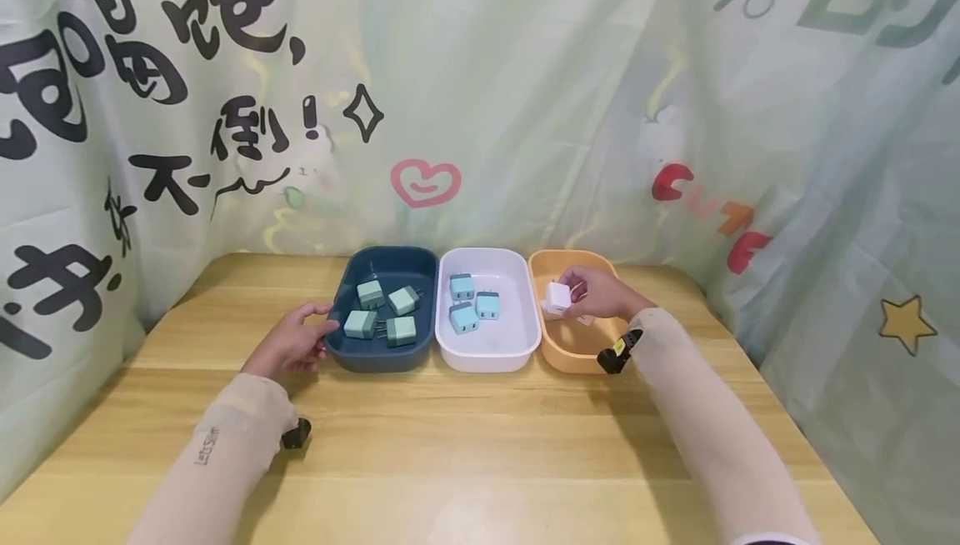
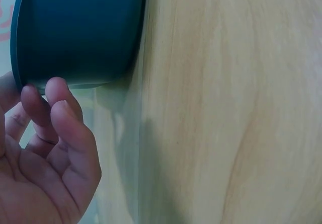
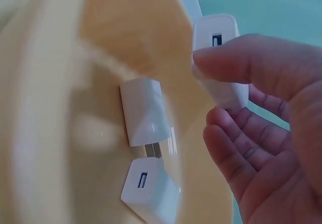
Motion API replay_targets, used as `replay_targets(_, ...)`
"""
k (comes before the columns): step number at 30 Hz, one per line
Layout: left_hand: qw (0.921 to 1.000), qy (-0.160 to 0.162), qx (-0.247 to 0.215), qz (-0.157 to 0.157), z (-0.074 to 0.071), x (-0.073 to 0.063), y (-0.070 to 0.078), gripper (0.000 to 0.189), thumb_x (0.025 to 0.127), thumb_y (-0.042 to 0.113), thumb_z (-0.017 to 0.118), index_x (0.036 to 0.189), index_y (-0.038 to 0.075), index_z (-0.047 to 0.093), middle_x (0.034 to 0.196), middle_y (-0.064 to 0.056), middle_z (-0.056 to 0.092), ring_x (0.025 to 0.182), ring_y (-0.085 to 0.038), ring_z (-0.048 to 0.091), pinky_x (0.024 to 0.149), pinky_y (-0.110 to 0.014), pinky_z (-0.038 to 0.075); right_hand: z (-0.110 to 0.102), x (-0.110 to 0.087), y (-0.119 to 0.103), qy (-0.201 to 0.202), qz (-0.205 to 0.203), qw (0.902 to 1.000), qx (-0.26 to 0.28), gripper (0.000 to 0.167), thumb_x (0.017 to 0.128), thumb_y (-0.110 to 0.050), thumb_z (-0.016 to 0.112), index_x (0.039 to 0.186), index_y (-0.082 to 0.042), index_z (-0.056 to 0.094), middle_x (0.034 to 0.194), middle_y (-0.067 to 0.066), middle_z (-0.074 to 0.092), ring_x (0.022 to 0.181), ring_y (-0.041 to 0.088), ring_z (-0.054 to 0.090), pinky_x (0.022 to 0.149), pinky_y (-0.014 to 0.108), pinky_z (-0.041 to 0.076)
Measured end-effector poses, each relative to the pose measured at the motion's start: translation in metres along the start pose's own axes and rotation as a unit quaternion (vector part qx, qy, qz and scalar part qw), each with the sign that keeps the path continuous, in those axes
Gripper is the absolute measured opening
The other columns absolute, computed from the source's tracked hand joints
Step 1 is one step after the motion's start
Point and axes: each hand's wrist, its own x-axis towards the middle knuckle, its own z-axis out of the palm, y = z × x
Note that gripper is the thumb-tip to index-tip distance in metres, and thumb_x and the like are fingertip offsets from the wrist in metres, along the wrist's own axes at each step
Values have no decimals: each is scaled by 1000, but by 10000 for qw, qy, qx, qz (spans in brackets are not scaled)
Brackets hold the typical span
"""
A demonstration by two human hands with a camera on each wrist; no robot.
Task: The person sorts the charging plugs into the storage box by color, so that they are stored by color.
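My right hand [image 1: 602,293] pinches a white USB wall charger [image 1: 557,298] between thumb and fingers over the orange tray [image 1: 570,362]. The right wrist view shows its USB port up, and two more white chargers, one lying on its side [image 3: 145,110] and one with its port showing [image 3: 149,190], on the tray floor. At the left, my left hand [image 1: 294,341] holds the near left rim of the dark blue tray [image 1: 382,359], with its thumb over the rim and fingers against the outer wall. Several pale green chargers [image 1: 401,330] lie inside that tray.
Between the two trays stands a white tray [image 1: 491,362] with three light blue chargers [image 1: 487,305]. All three trays sit side by side toward the back of the wooden table [image 1: 450,462]. A printed curtain [image 1: 525,112] hangs behind and at both sides.
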Motion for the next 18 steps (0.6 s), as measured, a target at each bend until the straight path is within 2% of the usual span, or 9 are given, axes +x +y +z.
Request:
replay_targets(6, 10000, 13, -24, 29, 1, -1, 0, 54, 102, 25, 51, 151, 12, 31, 73, -7, 47, 63, -19, 54, 54, -32, 49, -3, 12, 7, 40, 271, 9996, -70, 45, 71, -6, 83, 106, 3, 57, 98, 15, 61, 88, 27, 60, 76, 35, 52)
replay_targets(11, 10000, 66, -42, 48, 1, 1, -3, 54, 102, 25, 52, 151, 13, 32, 72, -6, 47, 63, -19, 55, 54, -32, 49, -5, 24, 15, 67, 413, 9988, -247, 42, 72, -8, 82, 105, 2, 58, 100, 15, 62, 92, 30, 61, 82, 40, 51)
replay_targets(18, 9999, 84, -61, -9, -1, 5, -5, 54, 101, 26, 53, 151, 15, 33, 72, -6, 47, 63, -19, 55, 54, -33, 49, -3, 35, 25, 353, 544, 9969, -454, 42, 71, -10, 84, 103, 2, 60, 99, 16, 63, 92, 30, 59, 84, 42, 49)
